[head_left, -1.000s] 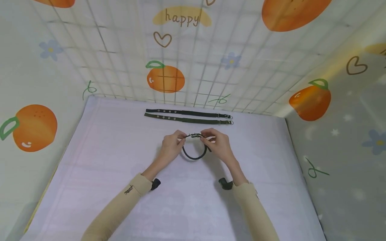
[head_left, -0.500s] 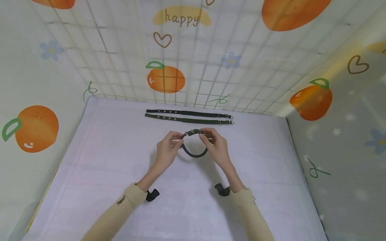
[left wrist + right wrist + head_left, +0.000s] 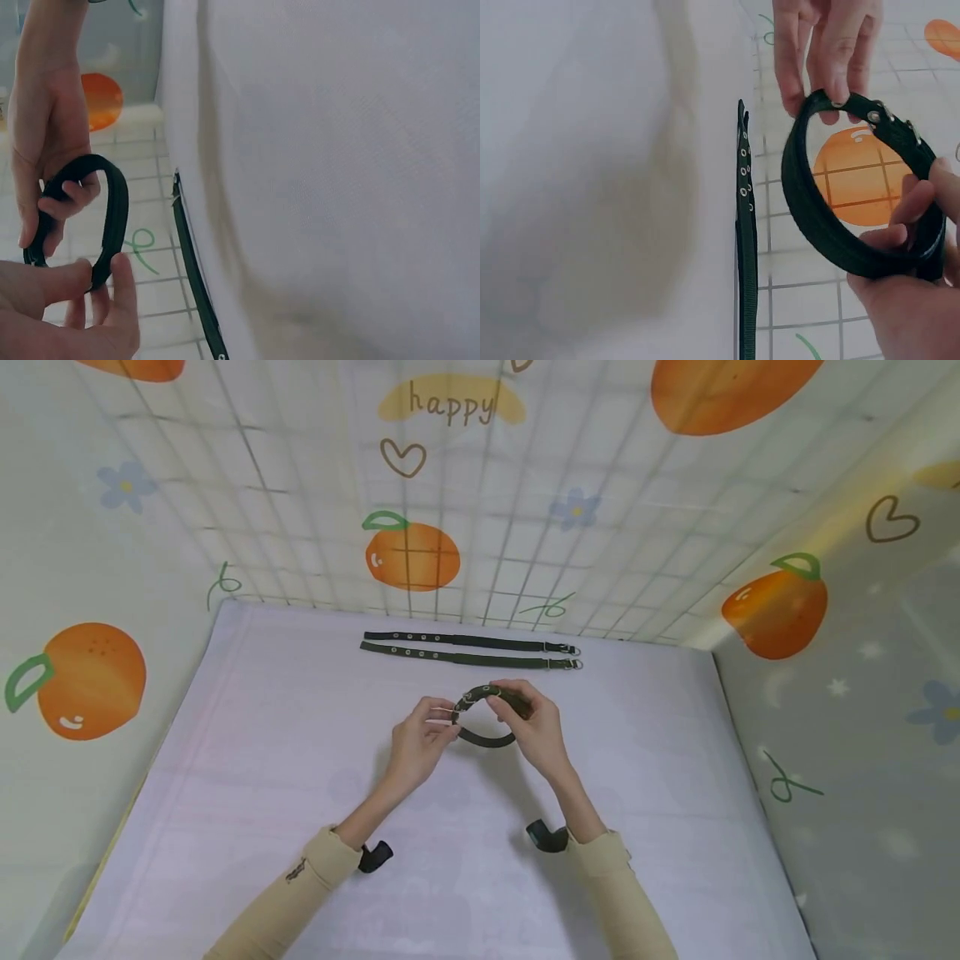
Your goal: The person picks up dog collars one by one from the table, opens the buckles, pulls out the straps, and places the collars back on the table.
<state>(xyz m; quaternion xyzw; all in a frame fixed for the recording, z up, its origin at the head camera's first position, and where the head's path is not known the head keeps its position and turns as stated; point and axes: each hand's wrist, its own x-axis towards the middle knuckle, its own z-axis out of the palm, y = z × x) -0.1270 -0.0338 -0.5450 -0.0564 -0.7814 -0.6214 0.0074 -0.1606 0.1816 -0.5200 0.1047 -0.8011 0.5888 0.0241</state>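
A dark green pet collar, bent into a closed loop, is held up over the white table by both hands. Its metal eyelets and buckle show along the upper part of the loop in the right wrist view. My left hand pinches the loop's left side between thumb and fingers. On the opposite side, my right hand grips the band, with its fingers curled inside the loop. Farther back lie two flat collars, a black one and a dark green one, side by side with their eyelet ends to the left.
The white tabletop meets a grid-backed, fruit-printed curtain just behind the flat collars. More printed cloth stands along the left and right sides. A dark wrist device sticks out from each sleeve cuff.
The looped collar has turned in the hands, so its buckle has shifted left toward my left hand. My left hand has moved slightly left and nearer; my right hand now wraps more of the band.
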